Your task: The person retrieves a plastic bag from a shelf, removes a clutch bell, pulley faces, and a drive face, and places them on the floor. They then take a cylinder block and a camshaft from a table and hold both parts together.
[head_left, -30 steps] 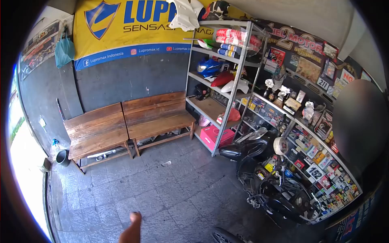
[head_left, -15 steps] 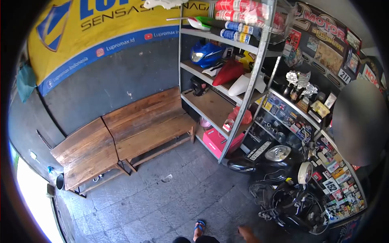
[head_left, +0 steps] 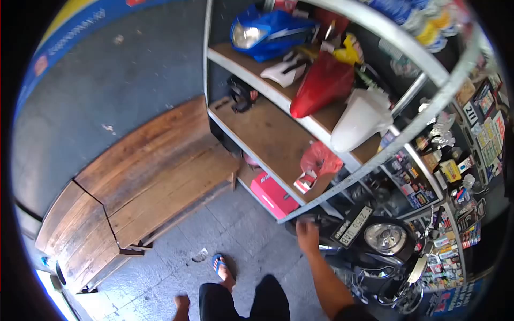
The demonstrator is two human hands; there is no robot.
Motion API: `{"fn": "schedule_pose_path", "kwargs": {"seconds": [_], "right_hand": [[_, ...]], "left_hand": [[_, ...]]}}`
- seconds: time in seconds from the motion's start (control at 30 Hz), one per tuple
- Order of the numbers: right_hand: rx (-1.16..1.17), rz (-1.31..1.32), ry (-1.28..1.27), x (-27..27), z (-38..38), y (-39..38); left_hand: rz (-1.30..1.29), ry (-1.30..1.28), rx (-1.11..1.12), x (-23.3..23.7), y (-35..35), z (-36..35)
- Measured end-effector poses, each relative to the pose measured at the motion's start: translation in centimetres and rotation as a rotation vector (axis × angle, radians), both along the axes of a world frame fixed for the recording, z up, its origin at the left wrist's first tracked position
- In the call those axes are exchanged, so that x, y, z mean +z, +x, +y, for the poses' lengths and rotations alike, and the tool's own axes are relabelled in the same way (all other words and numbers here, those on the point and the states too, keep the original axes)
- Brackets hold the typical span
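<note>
My right hand (head_left: 308,235) blurred, can't tell how far open or whether gripping; near motorcycle (head_left: 385,239), pink box (head_left: 274,199) just beyond. Left hand (head_left: 182,304) low, fingers seemingly curled, contents unclear. Best keep knuckles clear of rack post (head_left: 342,183).

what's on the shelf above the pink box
A red plastic bag, a white and red box and, at the left end, a black object. The bag's contents are hidden.
</note>
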State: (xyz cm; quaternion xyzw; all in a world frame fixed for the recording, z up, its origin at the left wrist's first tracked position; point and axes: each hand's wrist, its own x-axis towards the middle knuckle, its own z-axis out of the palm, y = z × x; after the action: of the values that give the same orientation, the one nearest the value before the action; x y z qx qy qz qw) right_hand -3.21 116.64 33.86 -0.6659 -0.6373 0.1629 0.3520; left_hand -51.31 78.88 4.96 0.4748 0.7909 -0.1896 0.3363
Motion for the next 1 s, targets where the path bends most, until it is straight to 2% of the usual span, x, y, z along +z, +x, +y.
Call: {"fn": "schedule_pose_path", "kwargs": {"seconds": [0.03, 0.07, 0.1, 0.13, 0.17, 0.2, 0.23, 0.27, 0.33, 0.37, 0.43, 0.47, 0.53, 0.63, 0.7, 0.73, 0.83, 1.0], "right_hand": [[-0.076, -0.019, 0.007, -0.8, 3.9, -0.3], [-0.113, 0.049, -0.046, 0.9, 7.4, -0.9], [-0.17, 0.134, 0.058, 0.1, 11.1, -0.6], [-0.221, 0.219, 0.174, -0.5, 14.9, -0.2], [-0.199, 0.147, 0.215, 0.1, 18.5, 0.5], [-0.287, 0.007, 0.314, -2.7, 22.4, 2.3], [-0.283, -0.298, 0.163, -4.6, 26.0, 4.8], [-0.233, -0.257, 0.227, -7.0, 29.3, 7.2], [-0.556, -0.585, 0.081, -11.3, 35.1, 10.8], [-0.554, -0.583, 0.068, -13.4, 37.8, 14.1], [-0.164, -0.939, -0.502, -17.3, 40.5, 20.6], [-0.123, -0.957, -0.58, -16.9, 40.8, 21.1], [-0.256, -0.882, -0.438, -15.4, 41.4, 21.2], [-0.315, -0.839, -0.285, -13.3, 41.9, 20.6], [-0.327, -0.832, -0.23, -13.1, 41.1, 20.8], [-0.325, -0.833, -0.202, -13.4, 40.9, 20.5], [-0.323, -0.833, -0.123, -13.6, 40.9, 19.1], [-0.288, -0.832, -0.052, -13.2, 41.3, 17.6]], "left_hand": [[0.016, 0.25, 0.52, -1.3, -1.7, 4.7], [0.138, 0.479, 0.192, -3.2, -3.8, 9.3], [-0.178, 0.52, 0.651, -0.9, -3.6, 15.4], [-0.327, 0.626, 0.773, 2.1, -2.5, 21.5], [-0.347, 0.632, 0.678, 8.1, -1.2, 27.6], [-0.348, 0.68, 0.606, 10.8, 0.0, 32.2], [-0.445, 0.694, 0.551, 9.1, -0.1, 35.2], [-0.553, 0.743, 0.558, 12.2, 1.8, 38.9], [-0.648, 0.74, 0.587, 13.4, 4.5, 43.8], [-0.714, 0.754, 0.601, 14.0, 5.9, 45.8], [-0.775, 0.697, 0.567, 13.6, 9.0, 48.5], [-0.807, 0.675, 0.574, 12.9, 10.8, 49.5], [-0.835, 0.633, 0.561, 11.0, 14.5, 50.2], [-0.837, 0.507, 0.433, 10.3, 18.8, 50.7], [-0.909, 0.521, 0.41, 12.7, 21.5, 52.4], [-0.909, 0.505, 0.405, 10.4, 22.6, 52.1], [-0.972, 0.509, 0.297, 11.2, 24.3, 54.9], [-1.048, 0.49, 0.37, 13.4, 24.7, 59.2]]}}
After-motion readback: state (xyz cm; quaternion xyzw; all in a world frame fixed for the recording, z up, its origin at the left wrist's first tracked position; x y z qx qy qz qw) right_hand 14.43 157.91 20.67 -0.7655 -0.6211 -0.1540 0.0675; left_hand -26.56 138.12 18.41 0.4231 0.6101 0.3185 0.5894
